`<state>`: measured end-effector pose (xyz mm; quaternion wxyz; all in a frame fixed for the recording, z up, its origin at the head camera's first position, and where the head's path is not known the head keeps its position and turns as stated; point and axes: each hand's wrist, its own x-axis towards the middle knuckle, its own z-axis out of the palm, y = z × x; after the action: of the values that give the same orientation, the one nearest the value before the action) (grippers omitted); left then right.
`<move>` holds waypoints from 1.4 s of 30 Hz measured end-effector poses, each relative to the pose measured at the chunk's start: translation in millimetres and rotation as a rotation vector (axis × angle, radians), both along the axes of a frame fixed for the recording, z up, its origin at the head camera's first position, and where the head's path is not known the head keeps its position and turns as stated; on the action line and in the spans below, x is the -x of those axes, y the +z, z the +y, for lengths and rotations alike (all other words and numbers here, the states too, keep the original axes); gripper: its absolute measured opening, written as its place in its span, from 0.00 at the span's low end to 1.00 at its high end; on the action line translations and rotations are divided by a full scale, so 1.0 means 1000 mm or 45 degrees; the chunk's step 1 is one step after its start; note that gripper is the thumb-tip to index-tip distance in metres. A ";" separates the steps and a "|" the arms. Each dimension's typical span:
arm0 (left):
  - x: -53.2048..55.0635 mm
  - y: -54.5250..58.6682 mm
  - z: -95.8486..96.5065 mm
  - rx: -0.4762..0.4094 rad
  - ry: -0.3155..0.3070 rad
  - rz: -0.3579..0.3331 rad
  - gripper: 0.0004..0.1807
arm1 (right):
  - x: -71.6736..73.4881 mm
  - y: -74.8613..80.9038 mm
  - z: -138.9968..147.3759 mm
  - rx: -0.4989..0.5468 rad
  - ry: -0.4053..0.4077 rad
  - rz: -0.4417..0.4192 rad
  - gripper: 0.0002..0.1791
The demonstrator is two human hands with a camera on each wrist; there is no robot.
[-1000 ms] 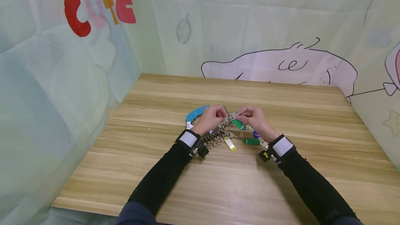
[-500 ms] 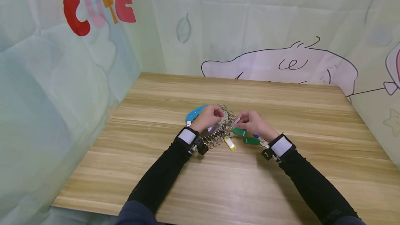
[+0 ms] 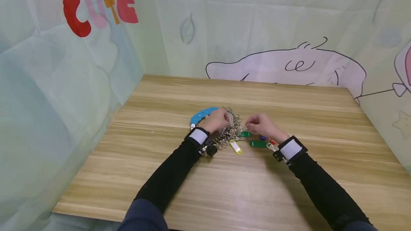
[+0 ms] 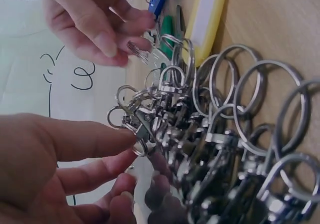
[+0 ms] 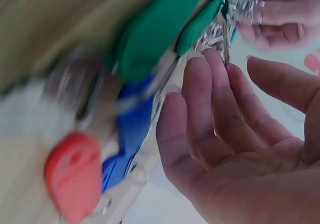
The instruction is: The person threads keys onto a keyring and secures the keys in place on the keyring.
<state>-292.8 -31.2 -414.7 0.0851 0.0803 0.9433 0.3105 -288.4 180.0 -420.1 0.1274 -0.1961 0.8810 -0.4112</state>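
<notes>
On the bench point(image 3: 179, 177) lies a bunch of metal rings point(image 4: 223, 138); the left hand point(image 3: 217, 120) pinches one clip point(image 4: 145, 120), the right hand point(image 3: 261, 126) hovers near, fingers apart from thumb. Sorting clips seems underway; next likely needs a steady left pinch.

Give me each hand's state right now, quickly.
Left hand: closed, pinching a metal clasp.
Right hand: open, pinching nothing.
</notes>
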 end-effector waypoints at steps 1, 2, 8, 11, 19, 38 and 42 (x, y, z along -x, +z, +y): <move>0.000 -0.001 0.000 0.003 0.000 -0.002 0.04 | 0.001 0.000 0.002 0.005 -0.009 0.008 0.12; 0.001 -0.002 -0.001 0.003 -0.001 -0.006 0.06 | 0.002 0.000 0.005 0.002 -0.019 0.017 0.12; 0.000 -0.002 -0.004 -0.021 -0.025 -0.001 0.09 | 0.003 0.001 0.015 -0.056 0.006 0.047 0.08; -0.001 0.001 -0.004 -0.094 -0.058 0.013 0.06 | 0.002 0.005 0.020 -0.124 0.056 0.033 0.06; -0.001 0.007 -0.003 -0.229 -0.058 0.053 0.02 | -0.002 0.017 0.032 -0.339 0.246 -0.009 0.06; 0.000 0.006 0.001 -0.238 -0.096 0.263 0.03 | -0.008 0.029 0.037 -0.512 0.303 -0.051 0.05; -0.001 0.003 0.001 -0.304 -0.125 0.273 0.05 | -0.006 0.025 0.034 -0.242 0.206 -0.018 0.05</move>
<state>-291.4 -30.1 -411.8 -0.0109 0.1684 0.8984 0.4054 -282.8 214.4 -394.6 0.1845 -0.2507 0.8964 -0.3156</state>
